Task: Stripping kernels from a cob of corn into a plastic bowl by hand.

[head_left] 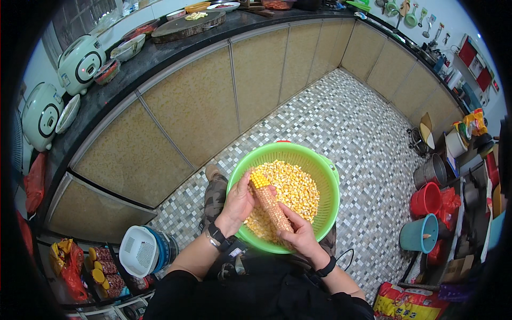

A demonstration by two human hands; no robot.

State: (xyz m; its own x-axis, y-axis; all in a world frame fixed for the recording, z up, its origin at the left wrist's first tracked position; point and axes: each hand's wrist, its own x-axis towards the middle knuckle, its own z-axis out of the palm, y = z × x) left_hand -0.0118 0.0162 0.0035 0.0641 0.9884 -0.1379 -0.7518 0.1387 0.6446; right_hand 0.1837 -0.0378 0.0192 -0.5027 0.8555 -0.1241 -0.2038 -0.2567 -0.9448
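Between my two hands a corn cob (271, 209) slants across a green plastic colander (333, 198). Yellow kernels remain only at its upper end; the rest is bare and brownish. My left hand (238, 202) is closed round the kernelled end, with the thumb against it and some fingers hidden behind the cob. Lower down, my right hand (302, 233) grips the bare end, thumb on top. Loose yellow corn kernels (298, 186) lie in a heap inside the colander, which rests at my lap.
Tiled floor (368, 160) stretches ahead to cabinets under a dark counter (125, 66). Two rice cookers (81, 64) and a round chopping board (189, 26) stand on it. A white basket (138, 250) is at lower left; red (425, 199) and blue buckets (419, 234) are at right.
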